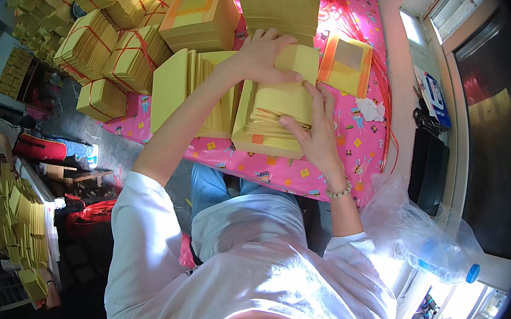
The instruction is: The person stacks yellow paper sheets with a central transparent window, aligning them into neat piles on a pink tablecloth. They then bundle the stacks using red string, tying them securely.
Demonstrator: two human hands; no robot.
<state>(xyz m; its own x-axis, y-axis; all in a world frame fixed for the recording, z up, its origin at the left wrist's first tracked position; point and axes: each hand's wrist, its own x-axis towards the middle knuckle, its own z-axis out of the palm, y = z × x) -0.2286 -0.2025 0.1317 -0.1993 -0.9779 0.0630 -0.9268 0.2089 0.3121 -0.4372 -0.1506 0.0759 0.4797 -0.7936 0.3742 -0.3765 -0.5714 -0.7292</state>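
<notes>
A stack of yellow paper envelopes [283,103] lies on a larger yellow stack [269,145] in front of me, on a pink patterned tablecloth. My left hand [265,56] rests on the stack's far left part, fingers spread and thumb stretched across the top. At the stack's right side is my right hand [320,126], its thumb at the near edge and its fingers along the right edge. A beaded bracelet circles that wrist. Just left stand more yellow envelopes [203,92], upright and leaning.
A large yellow block with an orange band [199,13] and red-tied bundles [135,56] stand at the left. Right of the stack lie a flat yellow piece [345,63], crumpled tissue [371,109] and red strings [382,79]. A plastic bottle [447,264] lies lower right. Another person [5,139] is at far left.
</notes>
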